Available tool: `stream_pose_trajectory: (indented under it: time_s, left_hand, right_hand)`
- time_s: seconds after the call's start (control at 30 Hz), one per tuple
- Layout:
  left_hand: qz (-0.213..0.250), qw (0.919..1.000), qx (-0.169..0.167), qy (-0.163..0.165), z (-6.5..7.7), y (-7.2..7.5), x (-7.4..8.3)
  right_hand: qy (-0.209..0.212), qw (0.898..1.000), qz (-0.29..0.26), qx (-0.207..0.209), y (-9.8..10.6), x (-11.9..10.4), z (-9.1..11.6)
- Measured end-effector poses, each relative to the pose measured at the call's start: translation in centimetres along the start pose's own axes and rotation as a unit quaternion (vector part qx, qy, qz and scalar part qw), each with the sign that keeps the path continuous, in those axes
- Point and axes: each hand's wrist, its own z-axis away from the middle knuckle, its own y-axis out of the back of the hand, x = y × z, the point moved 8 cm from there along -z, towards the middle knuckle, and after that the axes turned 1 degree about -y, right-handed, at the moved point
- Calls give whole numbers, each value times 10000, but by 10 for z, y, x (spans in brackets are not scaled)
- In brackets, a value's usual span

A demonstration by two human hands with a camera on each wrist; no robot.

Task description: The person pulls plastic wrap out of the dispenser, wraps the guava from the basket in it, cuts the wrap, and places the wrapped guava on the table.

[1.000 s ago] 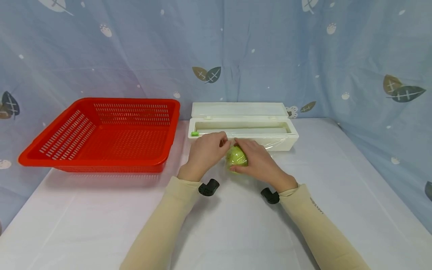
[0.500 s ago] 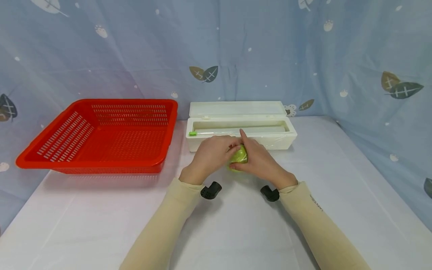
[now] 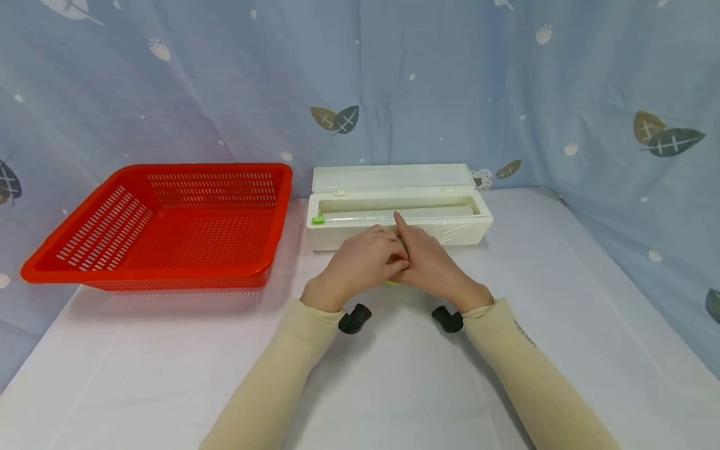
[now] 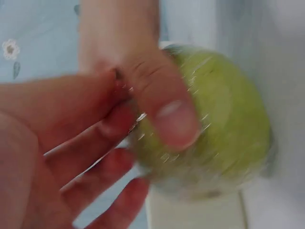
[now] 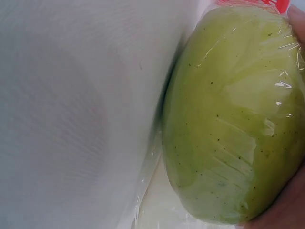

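Note:
A speckled green fruit (image 5: 233, 119), wrapped in shiny cling film (image 4: 190, 179), rests on the white table. My right hand (image 3: 433, 265) holds it from the right, and in the left wrist view the thumb (image 4: 176, 121) presses on the film over the fruit. On the other side my left hand (image 3: 362, 262) has its fingertips together at the gathered film, pinching it close beside that thumb. The head view shows only a sliver of the fruit, as both hands cover it.
Just behind the hands stands a white cling film box (image 3: 326, 239), its lid (image 3: 394, 178) up and a roll (image 3: 439, 212) inside. A green slider (image 3: 318, 220) sits at its left end. On the left is a red plastic basket (image 3: 140, 275); a patterned blue curtain (image 3: 225, 75) hangs behind.
My left hand has moved right and in over the fruit, meeting the right hand and hiding most of it. My right thumb and fingers have shifted on the wrapped fruit.

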Motion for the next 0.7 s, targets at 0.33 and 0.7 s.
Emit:
stream_pose_trajectory:
  time_s: [0.33,0.7]
  left_hand:
    - [702,9929,-956,64,2,-8,2]
    - [440,9768,253,2080,16,10,-53]
  right_hand:
    - [227,9996,119,123,3,-3,3]
    - [-108,9998,-142,32,1,0,1]
